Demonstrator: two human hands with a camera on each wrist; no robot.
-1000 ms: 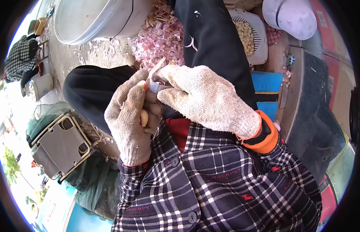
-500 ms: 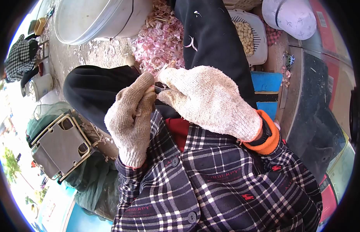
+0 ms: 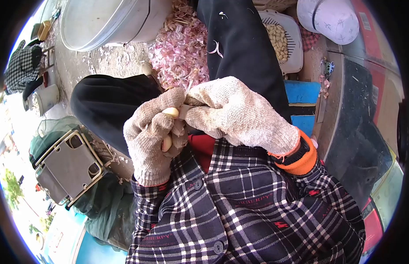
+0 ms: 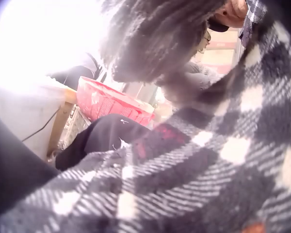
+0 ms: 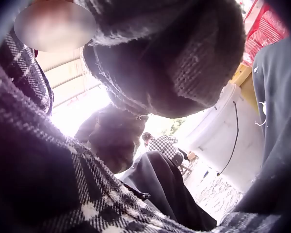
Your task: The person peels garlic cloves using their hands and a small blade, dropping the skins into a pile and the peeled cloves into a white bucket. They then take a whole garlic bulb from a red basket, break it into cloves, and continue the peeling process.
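In the head view the gloved left hand (image 3: 152, 136) pinches a pale peeled clove (image 3: 171, 112) between thumb and fingers. A second clove (image 3: 167, 143), partly pinkish, lies held in its curled lower fingers. The gloved right hand (image 3: 246, 115) meets it from the right, its thumb and forefinger pinching a small greyish flat piece (image 3: 184, 111) against the clove; what this piece is I cannot tell. Both wrist views show the gloves dark and close up, with the fingertips hidden.
Pink and white skins (image 3: 180, 53) lie heaped on the ground beyond the hands. A large white bucket (image 3: 107, 22) stands at upper left. Right of the knee is a white basket (image 3: 296, 53) of pale cloves. A folded chair (image 3: 70, 167) lies at left, and a seated person (image 3: 23, 68) is farther off.
The left hand's fingers have spread from their closed pose, so both cloves show again. Both hands have shifted slightly toward the body, and the right fingers have turned a little.
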